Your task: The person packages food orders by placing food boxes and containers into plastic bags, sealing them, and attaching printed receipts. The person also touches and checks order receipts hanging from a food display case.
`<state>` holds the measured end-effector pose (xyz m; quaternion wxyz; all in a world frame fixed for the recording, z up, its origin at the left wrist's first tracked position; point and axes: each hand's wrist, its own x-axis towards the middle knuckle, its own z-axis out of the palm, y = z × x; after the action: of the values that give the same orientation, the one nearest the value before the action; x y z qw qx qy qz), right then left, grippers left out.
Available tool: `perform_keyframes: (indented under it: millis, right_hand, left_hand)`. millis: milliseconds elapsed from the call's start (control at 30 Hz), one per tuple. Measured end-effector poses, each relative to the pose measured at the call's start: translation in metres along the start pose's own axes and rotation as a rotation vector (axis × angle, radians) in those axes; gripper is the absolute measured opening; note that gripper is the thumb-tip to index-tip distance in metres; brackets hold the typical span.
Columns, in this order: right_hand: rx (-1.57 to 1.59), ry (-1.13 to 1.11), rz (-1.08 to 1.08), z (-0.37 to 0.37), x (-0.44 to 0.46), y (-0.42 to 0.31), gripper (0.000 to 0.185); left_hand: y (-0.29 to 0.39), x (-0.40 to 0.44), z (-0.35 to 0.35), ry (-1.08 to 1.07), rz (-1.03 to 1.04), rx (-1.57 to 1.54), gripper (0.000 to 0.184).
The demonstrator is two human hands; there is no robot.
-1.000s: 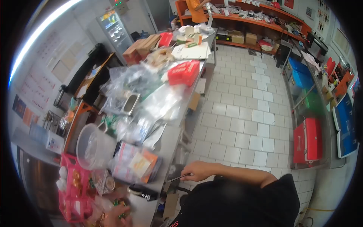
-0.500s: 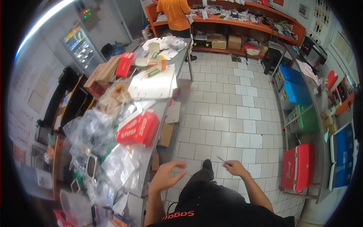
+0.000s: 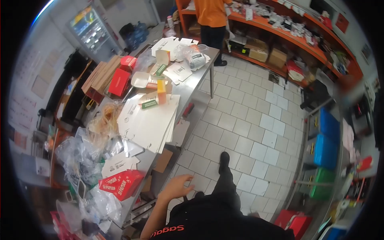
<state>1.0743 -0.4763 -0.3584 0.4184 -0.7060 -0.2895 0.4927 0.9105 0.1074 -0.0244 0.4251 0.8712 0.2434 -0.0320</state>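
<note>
My left hand (image 3: 177, 187) hangs in the air over the floor at the right side of the long metal table (image 3: 195, 93), its fingers slightly curled and apart, with nothing in them. Nearest to it on the table lie red printed cartons (image 3: 121, 185) beside clear plastic bags (image 3: 105, 203). Farther along rests a stack of flat white cardboard sheets (image 3: 140, 124), with small food boxes (image 3: 161, 92) on top. My right hand is out of view.
A person in an orange shirt (image 3: 212, 14) stands at the far orange counter (image 3: 262, 22). Tiled floor (image 3: 230, 132) runs between the table and a right-hand rack holding blue bins (image 3: 326, 150) and a green bin (image 3: 322, 183). A red box (image 3: 294, 224) sits lower right.
The view has moved forward along the table and swung left, and one foot has stepped ahead. My right hand, which held a thin dark stick-like object, has left the view. My left hand stays empty.
</note>
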Motion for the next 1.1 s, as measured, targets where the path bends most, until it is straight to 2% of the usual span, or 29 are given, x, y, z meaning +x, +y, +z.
perform_keyframes:
  millis: [67,100,133,167,200,267,367,400,433,467,500,533,567,633,667,700,767,833,900,967,1033,1100]
  right_hand:
    - [-0.497,0.049,0.583,-0.044,0.167,0.005,0.024]
    - [-0.523,0.156,0.566,-0.078,0.250,-0.034,0.037]
    - [-0.779,0.136,0.428,-0.107,0.342,-0.066,0.049]
    - [-0.810,0.262,0.186,-0.136,0.420,-0.129,0.052]
    - [-0.775,0.315,0.206,-0.157,0.483,-0.235,0.050]
    - [-0.764,0.391,-0.152,-0.193,0.597,-0.376,0.046]
    - [-0.620,0.442,-0.456,-0.204,0.681,-0.566,0.036]
    - [-0.635,0.453,-0.639,-0.203,0.714,-0.591,0.036]
    - [-0.658,0.420,-0.647,-0.197,0.734,-0.620,0.037]
    - [-0.707,0.421,-0.610,-0.187,0.768,-0.625,0.037]
    - [-0.586,0.295,-0.665,-0.177,0.783,-0.636,0.037]
    - [-0.827,0.229,-0.767,-0.172,0.816,-0.629,0.040]
    - [-1.047,0.174,-0.893,-0.168,0.849,-0.622,0.043]
    - [-1.004,0.128,-0.822,-0.152,0.875,-0.610,0.078]
    - [-0.978,0.070,-0.513,-0.140,0.847,-0.638,0.079]
    - [-1.006,0.153,-0.505,-0.135,0.839,-0.643,0.079]
    - [-0.964,0.291,-0.706,-0.132,0.852,-0.623,0.079]
    - [-0.931,0.285,-0.736,-0.132,0.858,-0.613,0.078]
    - [-0.998,0.353,-0.650,-0.129,0.859,-0.607,0.079]
    - [-0.950,0.523,-0.669,-0.122,0.849,-0.599,0.079]
    - [-0.681,0.582,-0.615,-0.108,0.817,-0.582,0.073]
    - [-0.617,0.610,-0.416,-0.088,0.775,-0.546,0.063]
  left_hand:
    - [-0.035,0.019,0.014,0.119,-0.311,-0.063,0.042]
    - [-0.047,0.028,0.022,0.179,-0.441,-0.151,0.041]
    - [-0.060,0.031,0.031,0.238,-0.572,-0.237,0.040]
    - [-0.087,0.028,0.052,0.308,-0.688,-0.320,0.040]
    - [-0.108,0.020,0.074,0.380,-0.805,-0.405,0.040]
    - [-0.111,0.004,0.099,0.470,-1.058,-0.565,0.039]
    - [-0.099,-0.034,0.141,0.509,-1.360,-0.704,0.036]
    - [-0.098,-0.045,0.153,0.559,-1.369,-0.753,0.034]
    - [-0.092,-0.062,0.177,0.639,-1.398,-0.814,0.032]
    - [-0.081,-0.071,0.193,0.677,-1.400,-0.798,0.033]
    - [-0.071,-0.077,0.207,0.669,-1.505,-0.711,0.036]
    - [-0.049,-0.072,0.205,0.726,-1.518,-0.743,0.039]
    - [-0.031,-0.069,0.211,0.896,-1.441,-0.783,0.041]
    - [-0.001,-0.061,0.214,1.043,-1.527,-0.924,0.044]
    - [0.013,-0.061,0.216,1.112,-1.516,-0.964,0.046]
    - [0.026,-0.063,0.222,1.148,-1.544,-0.993,0.044]
    - [0.035,-0.066,0.233,1.168,-1.568,-1.049,0.042]
    - [0.043,-0.078,0.254,1.225,-1.601,-1.122,0.043]
    - [0.048,-0.099,0.273,1.333,-1.642,-1.130,0.042]
    - [0.047,-0.123,0.289,1.505,-1.689,-1.082,0.040]
    - [0.039,-0.154,0.306,1.646,-1.701,-0.978,0.037]
    - [0.025,-0.191,0.305,1.747,-1.689,-0.823,0.034]
